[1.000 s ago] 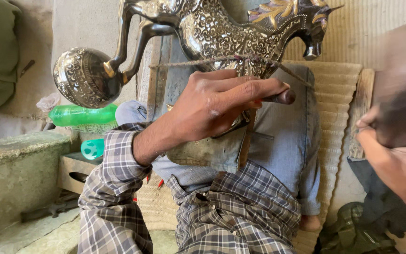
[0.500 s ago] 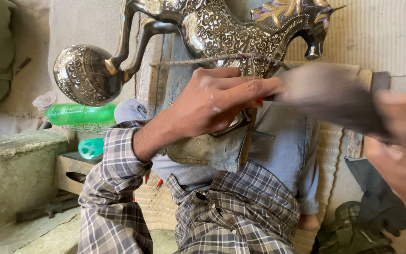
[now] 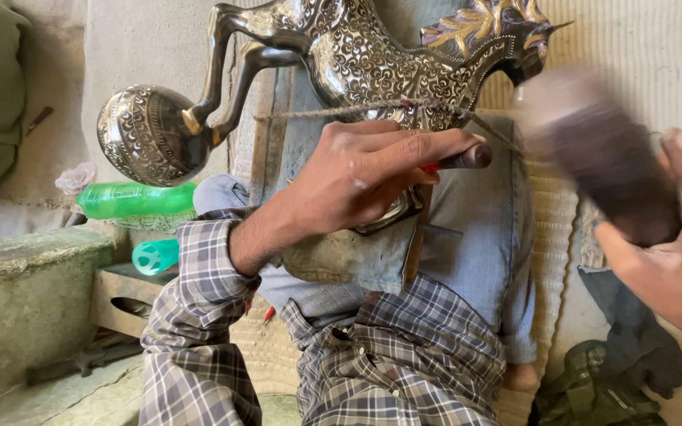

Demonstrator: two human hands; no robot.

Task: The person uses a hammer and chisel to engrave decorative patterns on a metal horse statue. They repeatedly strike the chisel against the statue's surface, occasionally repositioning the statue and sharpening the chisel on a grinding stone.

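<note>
My left hand (image 3: 357, 177) has its fingers clenched on a dark punch (image 3: 467, 158), pressed against the engraved metal horse (image 3: 380, 55) across my lap. My right hand (image 3: 672, 260) grips a blurred mallet (image 3: 593, 150) just beside the horse's head.

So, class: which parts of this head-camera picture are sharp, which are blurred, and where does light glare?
Head view: the engraved metal horse and left hand are sharp; the dark mallet in the right hand is motion-blurred; bright highlights glint on the metal ball.
</note>
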